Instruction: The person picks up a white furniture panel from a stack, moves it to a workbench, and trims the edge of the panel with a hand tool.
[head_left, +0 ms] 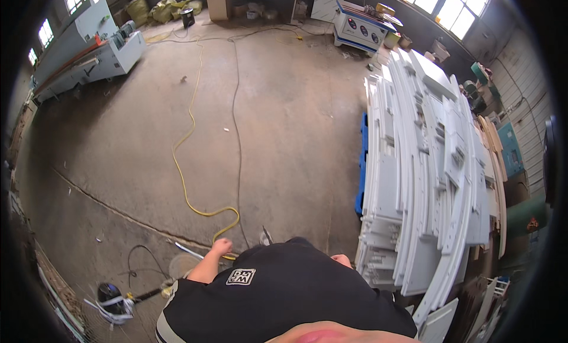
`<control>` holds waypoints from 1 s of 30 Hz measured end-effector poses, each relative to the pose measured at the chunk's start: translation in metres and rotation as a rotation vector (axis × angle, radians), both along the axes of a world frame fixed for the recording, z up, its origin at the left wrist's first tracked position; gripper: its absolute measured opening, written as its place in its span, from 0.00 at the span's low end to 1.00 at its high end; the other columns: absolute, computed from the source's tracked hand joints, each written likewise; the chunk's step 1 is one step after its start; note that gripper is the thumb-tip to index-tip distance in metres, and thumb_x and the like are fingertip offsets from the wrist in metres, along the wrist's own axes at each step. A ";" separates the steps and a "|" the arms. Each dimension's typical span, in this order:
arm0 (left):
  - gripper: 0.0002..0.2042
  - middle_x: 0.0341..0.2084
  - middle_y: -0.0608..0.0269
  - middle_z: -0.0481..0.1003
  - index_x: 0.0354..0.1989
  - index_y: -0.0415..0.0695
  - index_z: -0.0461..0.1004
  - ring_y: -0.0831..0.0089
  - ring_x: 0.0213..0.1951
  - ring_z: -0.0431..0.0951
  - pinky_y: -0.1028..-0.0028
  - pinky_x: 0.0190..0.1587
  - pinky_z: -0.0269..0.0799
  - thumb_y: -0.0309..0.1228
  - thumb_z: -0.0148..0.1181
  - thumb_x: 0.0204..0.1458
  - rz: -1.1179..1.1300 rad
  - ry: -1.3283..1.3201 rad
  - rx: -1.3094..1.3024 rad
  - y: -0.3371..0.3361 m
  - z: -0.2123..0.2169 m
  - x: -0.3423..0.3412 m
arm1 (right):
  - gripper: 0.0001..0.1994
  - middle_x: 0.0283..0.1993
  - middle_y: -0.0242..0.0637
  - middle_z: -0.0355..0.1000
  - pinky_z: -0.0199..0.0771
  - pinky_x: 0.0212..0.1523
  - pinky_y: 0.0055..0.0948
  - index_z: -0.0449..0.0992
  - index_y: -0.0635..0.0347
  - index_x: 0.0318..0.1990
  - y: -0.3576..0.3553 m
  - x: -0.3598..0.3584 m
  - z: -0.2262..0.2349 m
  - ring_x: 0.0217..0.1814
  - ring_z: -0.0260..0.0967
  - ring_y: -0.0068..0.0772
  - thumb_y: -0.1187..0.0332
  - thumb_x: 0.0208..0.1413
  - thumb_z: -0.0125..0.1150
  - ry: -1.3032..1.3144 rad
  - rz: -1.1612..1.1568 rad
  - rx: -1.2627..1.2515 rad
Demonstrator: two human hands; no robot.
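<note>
The left hand [222, 246] was seen low in the frame, just left of centre, above the black shirt [284, 295]; its fingers were curled into a loose fist, and whether anything was held in it could not be told. Just beside it, a yellow cable [184, 159] lay on the concrete floor [284, 106], looping close to the knuckles before running up toward the top of the frame, with a thin dark cable [238, 130] laid alongside it. Only a small part of the right hand [341, 260] was shown, at the lower centre-right over the edge of the shirt, so the state of its fingers could not be told. Nearest to that hand, a large stack of white panels [426, 183] was spread down the right side of the frame, with a blue pallet [361, 165] seen under its left edge. A long grey machine [89, 53] was placed at the upper left, and a white machine with round dials [361, 29] at the upper right. A small dark tool wrapped in white [111, 298] was lying at the lower left.
</note>
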State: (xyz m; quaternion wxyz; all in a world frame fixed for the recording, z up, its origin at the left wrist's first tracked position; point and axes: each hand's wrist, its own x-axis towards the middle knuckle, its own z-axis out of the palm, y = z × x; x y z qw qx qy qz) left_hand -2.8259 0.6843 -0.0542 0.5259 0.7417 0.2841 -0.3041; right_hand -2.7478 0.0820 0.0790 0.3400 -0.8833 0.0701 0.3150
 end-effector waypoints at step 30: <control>0.14 0.27 0.56 0.83 0.26 0.43 0.83 0.69 0.31 0.84 0.67 0.33 0.78 0.39 0.59 0.55 0.110 0.151 0.273 0.187 -0.052 0.841 | 0.15 0.40 0.34 0.81 0.76 0.32 0.32 0.80 0.59 0.44 0.253 1.179 -0.047 0.34 0.79 0.30 0.56 0.63 0.57 0.171 -0.389 0.190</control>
